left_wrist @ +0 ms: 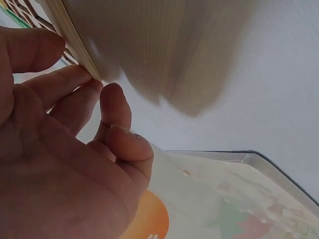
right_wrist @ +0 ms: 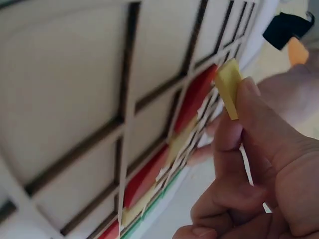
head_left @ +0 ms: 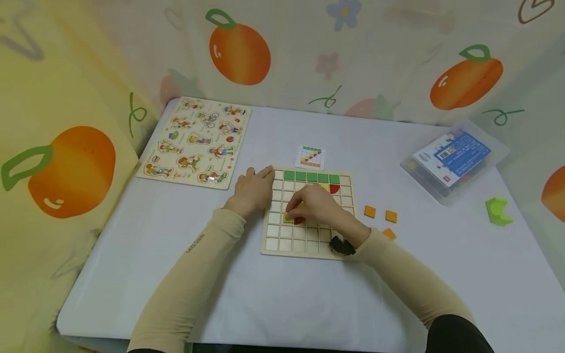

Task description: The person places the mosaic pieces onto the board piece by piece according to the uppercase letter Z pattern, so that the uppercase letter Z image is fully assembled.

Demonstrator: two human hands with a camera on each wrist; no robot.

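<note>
A wooden grid board (head_left: 284, 244) lies on the table with several green tiles (head_left: 312, 177) in its top row. Red (head_left: 335, 188) and yellow pieces sit in cells below them. My right hand (head_left: 318, 203) reaches over the board and pinches a yellow tile (right_wrist: 229, 85) between thumb and finger, tilted above the grid. Part of the pieces beneath is hidden by that hand. At the board's upper left edge, my left hand (head_left: 252, 191) rests with loosely bent fingers (left_wrist: 75, 102), some fingertips touching the wooden rim.
Three orange tiles (head_left: 370, 211) lie right of the board. A small pattern card (head_left: 310, 157) sits just behind it. Back left is a figure puzzle board (head_left: 194, 142); at the right are a clear plastic case (head_left: 450, 159) and a lime-green curved piece (head_left: 498, 211).
</note>
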